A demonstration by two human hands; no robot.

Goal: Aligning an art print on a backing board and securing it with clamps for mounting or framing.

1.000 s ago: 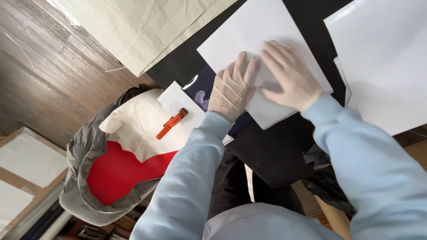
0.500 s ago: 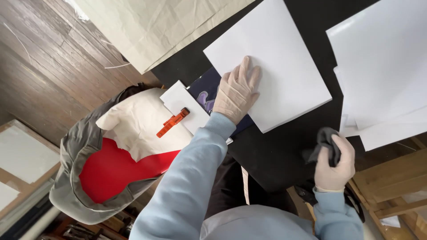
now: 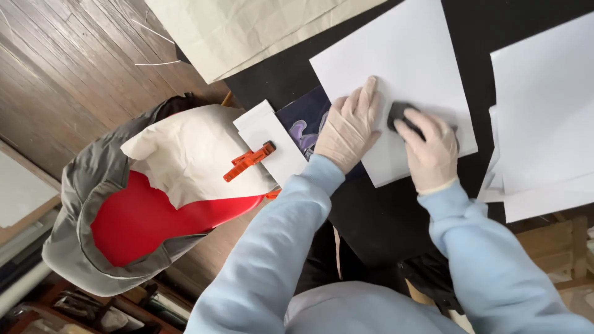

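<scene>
- Two gloved hands rest on one white sheet of paper (image 3: 396, 74), which lies on the black tabletop (image 3: 371, 216) with its near corner toward the table's near edge.
- Left hand (image 3: 348, 127): flat, palm down, fingers extended and slightly spread, pressing the near left margin of the sheet. It grasps nothing.
- Right hand (image 3: 431, 148): fingers curled down over a small dark pad (image 3: 399, 114), pressing it onto the sheet near its near edge. Only the pad's left end shows past the fingertips; its exact kind cannot be determined.
- The two hands sit just beside each other, thumbs nearly meeting.
- A dark printed sheet (image 3: 306, 124) lies partly under the white sheet, at its left.
- Further white sheets (image 3: 544, 124) are stacked toward the tabletop's right edge, apart from the worked sheet.
- A small white card (image 3: 269, 139) carrying an orange clip (image 3: 249, 161) overhangs the tabletop's left edge.
- Beside the table stands a red chair (image 3: 142, 216) draped with a grey jacket (image 3: 77, 204).
</scene>
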